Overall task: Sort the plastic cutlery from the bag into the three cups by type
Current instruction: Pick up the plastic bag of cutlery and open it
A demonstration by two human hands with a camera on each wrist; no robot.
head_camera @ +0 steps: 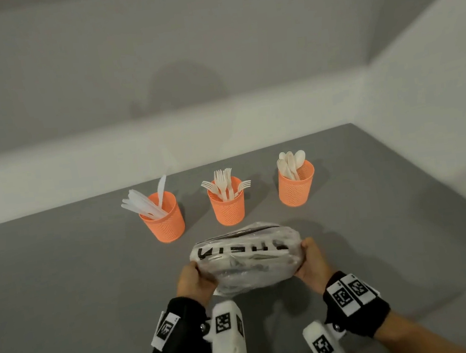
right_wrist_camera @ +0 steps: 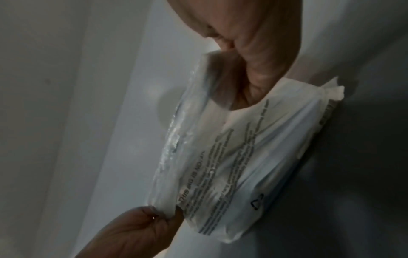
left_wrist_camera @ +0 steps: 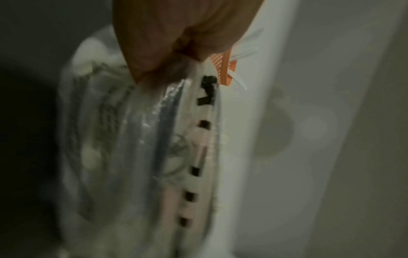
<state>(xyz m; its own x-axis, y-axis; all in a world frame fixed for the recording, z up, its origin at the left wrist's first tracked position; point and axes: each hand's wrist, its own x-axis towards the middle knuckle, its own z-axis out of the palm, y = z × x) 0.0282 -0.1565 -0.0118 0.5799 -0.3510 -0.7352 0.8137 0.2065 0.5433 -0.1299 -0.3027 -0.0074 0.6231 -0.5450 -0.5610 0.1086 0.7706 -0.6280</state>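
Three orange mesh cups stand in a row on the grey bench (head_camera: 64, 282), well apart from one another. The left cup (head_camera: 163, 217) holds the knives (head_camera: 145, 205), several, too overlapped for me to count; the middle cup (head_camera: 228, 203) holds the forks (head_camera: 224, 184), about six heads showing; the right cup (head_camera: 296, 185) holds the spoons (head_camera: 291, 162), about five bowls showing.

There is one bag (head_camera: 248, 258), clear plastic with black lettering, and I hold it just in front of the cups, nearer to me. My left hand (head_camera: 194, 279) grips its left end with the fingers curled round the plastic; in the right wrist view they pinch a bunched corner. My right hand (head_camera: 313, 263) grips the right end, thumb on top and fingers curled under. Both hands are closed on the bag, not spread.

The bag's long axis runs left to right, parallel to the row of cups, its lettered face turned up and away from me. Pale shapes show through the plastic; I cannot tell what pieces they are.
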